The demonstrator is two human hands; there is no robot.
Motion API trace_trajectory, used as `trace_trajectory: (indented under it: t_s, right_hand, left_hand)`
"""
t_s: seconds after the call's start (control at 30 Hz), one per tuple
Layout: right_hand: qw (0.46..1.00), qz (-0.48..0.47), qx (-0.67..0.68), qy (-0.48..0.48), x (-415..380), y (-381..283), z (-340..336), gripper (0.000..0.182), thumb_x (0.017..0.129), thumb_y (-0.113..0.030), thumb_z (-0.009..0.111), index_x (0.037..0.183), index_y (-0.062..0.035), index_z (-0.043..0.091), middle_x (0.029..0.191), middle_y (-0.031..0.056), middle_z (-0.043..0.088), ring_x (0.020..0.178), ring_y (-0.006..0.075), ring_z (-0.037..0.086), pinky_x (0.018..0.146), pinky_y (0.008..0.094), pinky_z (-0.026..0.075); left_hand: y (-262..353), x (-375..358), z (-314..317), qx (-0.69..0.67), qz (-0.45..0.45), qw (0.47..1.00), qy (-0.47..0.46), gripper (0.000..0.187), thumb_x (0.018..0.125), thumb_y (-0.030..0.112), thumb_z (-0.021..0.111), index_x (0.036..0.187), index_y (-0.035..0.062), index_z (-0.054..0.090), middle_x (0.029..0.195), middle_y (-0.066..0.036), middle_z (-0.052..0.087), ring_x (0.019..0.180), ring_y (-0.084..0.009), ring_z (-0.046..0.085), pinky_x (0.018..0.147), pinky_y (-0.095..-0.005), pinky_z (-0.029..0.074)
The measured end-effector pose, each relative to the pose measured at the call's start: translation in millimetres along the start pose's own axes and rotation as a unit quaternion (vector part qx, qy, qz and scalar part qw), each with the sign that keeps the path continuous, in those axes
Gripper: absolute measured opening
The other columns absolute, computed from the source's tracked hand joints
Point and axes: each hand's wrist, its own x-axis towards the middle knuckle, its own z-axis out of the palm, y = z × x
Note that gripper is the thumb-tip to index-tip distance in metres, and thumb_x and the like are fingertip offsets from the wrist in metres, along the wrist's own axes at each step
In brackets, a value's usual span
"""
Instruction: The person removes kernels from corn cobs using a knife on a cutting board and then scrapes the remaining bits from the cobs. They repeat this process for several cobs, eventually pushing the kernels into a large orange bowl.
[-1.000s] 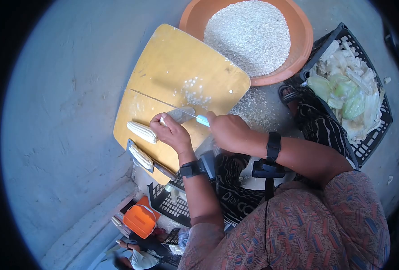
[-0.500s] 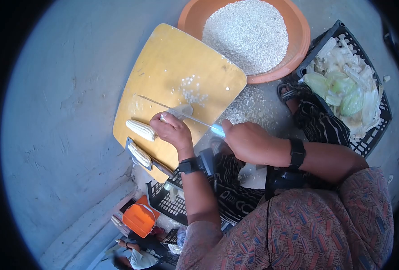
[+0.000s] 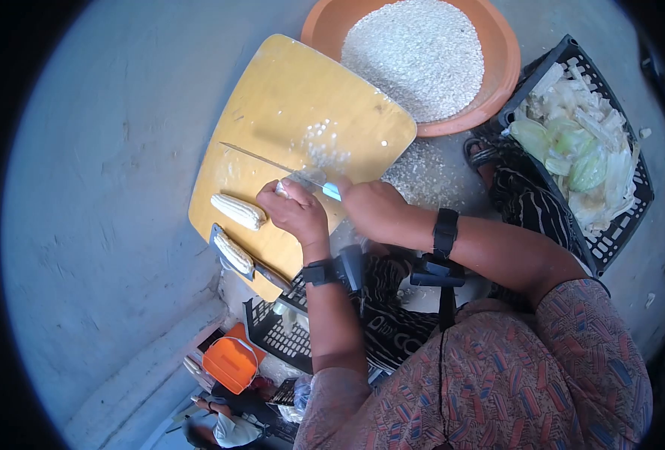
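My left hand (image 3: 296,214) is closed around a pale corn cob (image 3: 308,177), most of it hidden by the fingers and the knife. In my right hand (image 3: 375,208) is the light blue handle of a knife (image 3: 261,159); its long blade crosses over the cob and points to the far left. Both hands are above a yellow wooden board (image 3: 272,97). Loose white kernels (image 3: 321,142) lie scattered beyond the cob. A whole white corn cob (image 3: 239,211) rests left of my left hand. Nearer me, another cob (image 3: 233,255) lies on a broad-bladed knife with a dark handle (image 3: 272,277).
An orange basin (image 3: 505,90) full of white kernels stands beyond the board. A black crate (image 3: 640,176) of husks is at the right, another crate (image 3: 276,334) below the board. An orange bucket (image 3: 230,365) and another person (image 3: 235,427) are at lower left.
My right hand and the knife have moved left, bringing the handle close to my left hand. My left hand has shifted slightly right, still on the cob.
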Motion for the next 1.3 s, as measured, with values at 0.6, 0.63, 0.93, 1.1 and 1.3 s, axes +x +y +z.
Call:
trace_trajectory:
  t_s: [0.6, 0.63, 0.93, 1.1, 1.3]
  right_hand:
    - [0.999, 0.031, -0.002, -0.032, 1, 12, 2, 0.02, 0.077, -0.003, 0.047, 0.097, 0.0043, 0.048, 0.072, 0.0224, 0.061, 0.07, 0.0388, 0.062, 0.061, 0.0451, 0.049]
    - [1.0, 0.026, 0.004, -0.016, 4, 14, 6, 0.021, 0.078, -0.003, 0.047, 0.097, 0.0044, 0.048, 0.075, 0.0232, 0.061, 0.072, 0.0396, 0.062, 0.063, 0.0454, 0.049]
    - [0.998, 0.06, 0.013, 0.0, 30, 24, 31, 0.017, 0.079, -0.003, 0.046, 0.092, 0.0036, 0.053, 0.08, 0.0243, 0.061, 0.079, 0.0399, 0.061, 0.068, 0.0458, 0.048]
    - [0.998, 0.066, 0.017, -0.004, 31, 24, 27, 0.016, 0.08, -0.005, 0.048, 0.091, 0.0044, 0.053, 0.08, 0.0245, 0.061, 0.078, 0.0402, 0.061, 0.067, 0.0462, 0.048]
    - [0.999, 0.037, 0.034, -0.016, 10, 12, 9, 0.019, 0.081, -0.008, 0.051, 0.094, 0.0052, 0.051, 0.075, 0.0246, 0.06, 0.073, 0.0409, 0.06, 0.065, 0.0473, 0.047]
  left_hand:
    - [8, 2, 1, -0.026, -0.001, 1.0, -0.012, 0.025, 0.087, 0.02, 0.048, 0.095, -0.0041, 0.045, 0.089, -0.019, 0.048, 0.081, -0.0347, 0.051, 0.073, -0.0416, 0.041]
    - [6, 2, 2, -0.03, -0.012, 0.999, -0.011, 0.025, 0.087, 0.019, 0.048, 0.096, -0.004, 0.045, 0.09, -0.019, 0.048, 0.082, -0.0349, 0.051, 0.073, -0.0417, 0.041]
    - [-2, -2, 4, -0.064, -0.004, 0.998, 0.0, 0.025, 0.087, 0.019, 0.046, 0.097, -0.0045, 0.044, 0.09, -0.019, 0.048, 0.082, -0.0345, 0.05, 0.076, -0.0416, 0.041]
    - [-14, 4, -5, -0.116, -0.078, 0.99, -0.014, 0.023, 0.086, 0.017, 0.045, 0.094, -0.0039, 0.046, 0.092, -0.019, 0.049, 0.086, -0.0317, 0.048, 0.082, -0.0399, 0.038]
    - [-14, 7, -12, -0.158, -0.07, 0.983, -0.053, 0.018, 0.085, 0.014, 0.044, 0.089, -0.003, 0.047, 0.091, -0.018, 0.049, 0.089, -0.0296, 0.046, 0.083, -0.0382, 0.036]
